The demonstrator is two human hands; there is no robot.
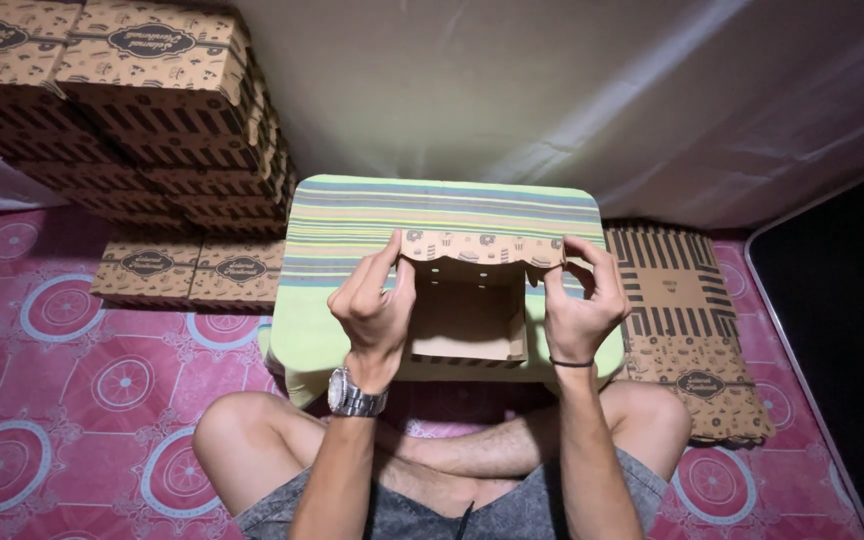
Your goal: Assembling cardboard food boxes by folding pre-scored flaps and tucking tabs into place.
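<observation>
- Crossed bare legs in grey shorts (472,510) are seen nearest the camera, on a pink patterned floor mat (62,400).
- Above the knees, a half-folded brown cardboard box (467,300) is held over a small table covered with a green striped cloth (442,205).
- The box's left wall is pinched by the left hand (374,305), on whose wrist a metal watch (355,395) is worn.
- The right wall and the printed top flap are gripped by the right hand (582,300), fingers curled over the edge; a thin black band is worn on that wrist.
- A stack of finished boxes (142,110) is piled at the far left against the wall.
- Flat unfolded box blanks (687,330) are laid just right of the table.
</observation>
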